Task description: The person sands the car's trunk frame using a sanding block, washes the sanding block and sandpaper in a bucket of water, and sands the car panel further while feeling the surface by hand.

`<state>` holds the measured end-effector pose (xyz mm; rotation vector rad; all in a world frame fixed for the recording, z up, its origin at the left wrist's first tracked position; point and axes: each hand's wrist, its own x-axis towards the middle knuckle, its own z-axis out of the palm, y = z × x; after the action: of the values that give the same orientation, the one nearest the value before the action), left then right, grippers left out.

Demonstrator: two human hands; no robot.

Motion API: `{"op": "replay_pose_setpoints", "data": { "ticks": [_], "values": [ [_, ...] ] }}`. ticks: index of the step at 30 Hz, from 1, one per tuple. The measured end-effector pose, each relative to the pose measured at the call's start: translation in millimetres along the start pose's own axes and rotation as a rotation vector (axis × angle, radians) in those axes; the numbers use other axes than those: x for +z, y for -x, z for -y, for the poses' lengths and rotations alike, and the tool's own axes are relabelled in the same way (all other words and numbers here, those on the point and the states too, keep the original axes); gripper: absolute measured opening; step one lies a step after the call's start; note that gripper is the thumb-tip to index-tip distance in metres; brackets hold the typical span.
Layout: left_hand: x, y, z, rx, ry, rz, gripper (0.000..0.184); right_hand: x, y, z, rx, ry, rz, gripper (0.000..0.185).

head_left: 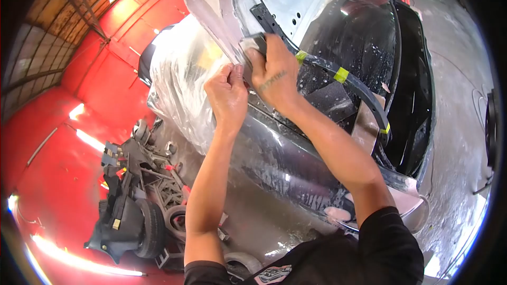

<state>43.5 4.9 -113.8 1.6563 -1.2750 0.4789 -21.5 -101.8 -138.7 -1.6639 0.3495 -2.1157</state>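
A raised car trunk lid (211,2), grey-white and dusty, reaches down to both hands. My right hand (272,76) is closed around a small grey sanding block (254,42), which lies against the lid's edge. Just left of it and lower, my left hand (227,92) pinches the lid's lower edge; its fingertips are partly hidden. Beneath the hands is the wet, dark car body (285,148). A black seal strip (362,92) with yellow-green tape pieces runs over the trunk opening.
Clear plastic sheeting (177,79) covers the car to the left. A wheel (150,227) and several loose car parts lie on the floor by the red wall (47,179). A flat panel (367,121) rests in the trunk opening. Wet concrete floor (454,126) is at right.
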Motion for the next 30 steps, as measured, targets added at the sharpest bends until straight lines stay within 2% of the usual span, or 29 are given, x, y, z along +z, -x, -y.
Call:
{"op": "replay_pose_setpoints", "data": {
  "ticks": [3, 5, 9, 12, 13, 15, 17, 19, 20, 24, 27, 28, 30],
  "values": [
    [0.0, 2.8, -10.1, -0.119, 0.055, 0.014, 0.029, 12.3, -30.5, -1.3, -0.028, 0.014, -0.060, 0.029],
    [-1.5, 2.9, -12.2, -0.088, 0.065, 0.037, 0.029, 15.3, -39.9, 4.0, -0.025, 0.008, -0.073, 0.029],
    [-13.2, -1.6, -22.7, -0.199, 0.037, 0.109, 0.018, -21.2, 7.6, -2.3, 0.068, 0.069, 0.111, 0.028],
    [-34.6, 0.0, -30.2, 0.190, -0.433, 0.071, 0.012, -81.8, 23.0, 2.4, 0.114, 0.049, 0.327, 0.027],
    [-39.5, -3.8, -32.7, 0.338, -0.512, 0.018, 0.013, -99.1, 25.7, 3.0, 0.066, 0.023, 0.308, 0.027],
    [-45.4, -19.4, -43.4, 0.642, -0.663, -0.085, 0.028, -129.3, 26.2, 3.2, -0.024, -0.027, 0.263, 0.027],
    [-47.3, -37.2, -75.4, 0.853, -1.082, -0.007, 0.050, -156.9, 17.2, 5.7, -0.032, -0.045, 0.249, 0.027],
    [-48.2, -64.5, -69.6, 0.892, -1.305, 0.112, 0.057, -175.3, 5.2, 1.1, -0.067, -0.041, 0.205, 0.027],
    [-49.4, -73.2, -67.7, 0.911, -1.416, 0.170, 0.061, -182.4, 2.7, -2.7, -0.022, -0.042, 0.212, 0.027],
    [-42.0, -68.5, -57.0, 0.978, -1.524, 0.244, 0.060, -203.9, 6.6, -27.1, 0.249, -0.163, 0.245, 0.030],
    [-34.7, -50.4, -51.5, 0.899, -1.483, 0.268, 0.058, -214.6, 8.3, -28.4, 0.232, -0.138, 0.270, 0.033],
    [-31.5, -46.2, -44.2, 0.861, -1.435, 0.275, 0.075, -213.7, 12.1, -33.5, 0.193, -0.150, 0.266, 0.034],
    [-27.4, -36.9, -42.6, 0.846, -1.474, 0.284, 0.074, -216.3, 13.7, -36.4, 0.132, -0.139, 0.286, 0.034]
  ]
}}
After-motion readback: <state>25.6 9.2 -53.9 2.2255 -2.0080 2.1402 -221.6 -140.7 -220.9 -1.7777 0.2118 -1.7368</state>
